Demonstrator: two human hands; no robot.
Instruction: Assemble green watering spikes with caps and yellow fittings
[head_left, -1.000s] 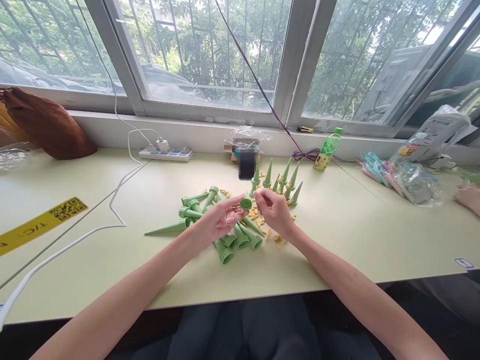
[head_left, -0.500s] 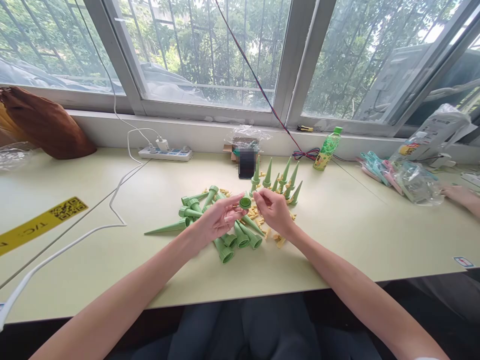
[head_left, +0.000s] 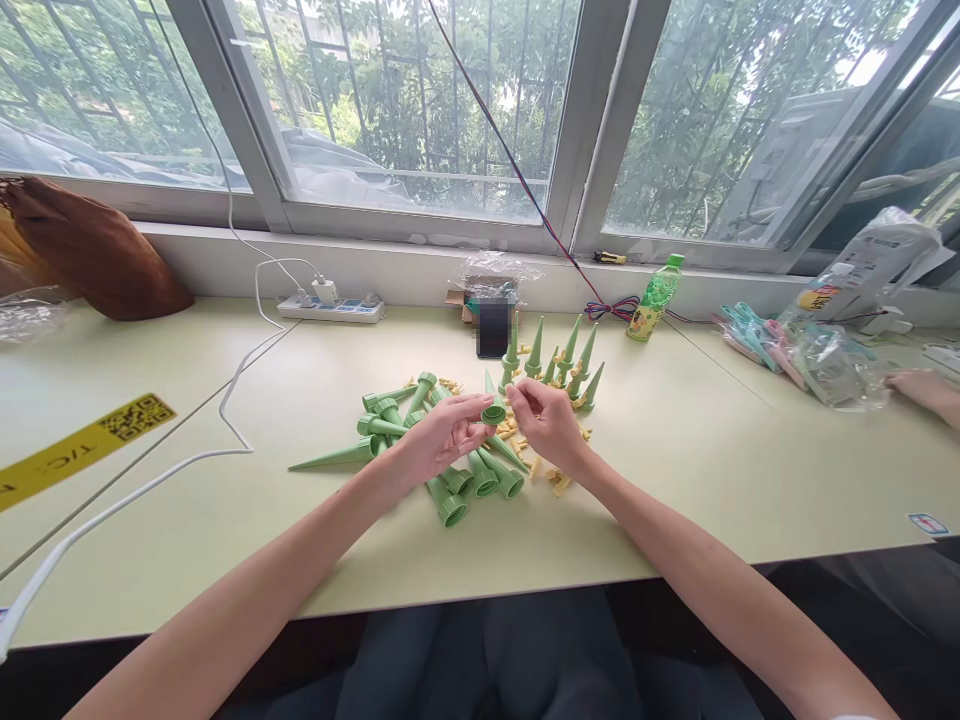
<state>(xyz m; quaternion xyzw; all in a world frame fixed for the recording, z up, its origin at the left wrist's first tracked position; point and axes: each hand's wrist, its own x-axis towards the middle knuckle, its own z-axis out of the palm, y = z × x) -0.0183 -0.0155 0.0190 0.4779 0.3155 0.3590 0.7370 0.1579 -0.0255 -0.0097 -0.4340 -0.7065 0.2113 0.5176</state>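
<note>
My left hand (head_left: 442, 438) is closed round a green plastic cone spike (head_left: 493, 411), its round open end facing up toward me. My right hand (head_left: 547, 422) pinches at that open end with thumb and fingertips; what it holds is too small to make out. Under my hands lies a heap of green spikes (head_left: 420, 440) on their sides, mixed with small yellow plastic pieces (head_left: 555, 482). Behind them several green spikes stand upright (head_left: 559, 360), points up.
The pale green table (head_left: 712, 450) runs along a window sill. A black phone (head_left: 493, 328) leans at the back, a green bottle (head_left: 655, 298) to its right. A white power strip (head_left: 331, 309) and cable lie left; another person's hand (head_left: 919, 388) rests far right by plastic bags (head_left: 832, 365).
My hands have stayed almost still, the spike's open end sinking slightly toward the pile. The other person's hand at the far right shifted a little leftward.
</note>
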